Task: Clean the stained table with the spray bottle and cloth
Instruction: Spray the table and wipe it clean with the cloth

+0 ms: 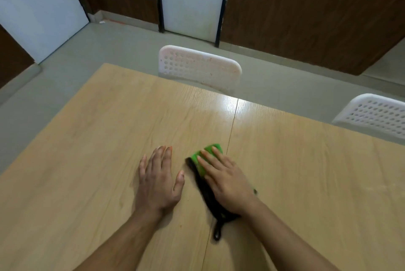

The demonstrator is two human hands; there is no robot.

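Pressing flat on a green cloth (200, 162), the person's right hand (225, 181) works the wooden table (306, 172) just left of the seam (232, 124) that runs away from the camera between its two panels. The fingers lie straight and spread over the cloth, carrying it by pressure and not by a grip. The cloth has a green face and a dark underside or edge that trails back under the wrist to a small black loop (217, 234); its long axis runs from near-right to far-left, roughly in line with the forearm.

The left hand (158, 179) rests palm-down on bare wood just beside the cloth, fingers straight and relaxed, holding nothing (it appears to be steadying the body). The right hand is therefore the one on the cloth, and any further stroke would most likely follow the cloth's long axis or sweep across the seam.

No spray bottle is in view, and motion blur at the cloth's edge hides any stain. Two white perforated chairs (199, 67) (374, 113) stand at the far side.
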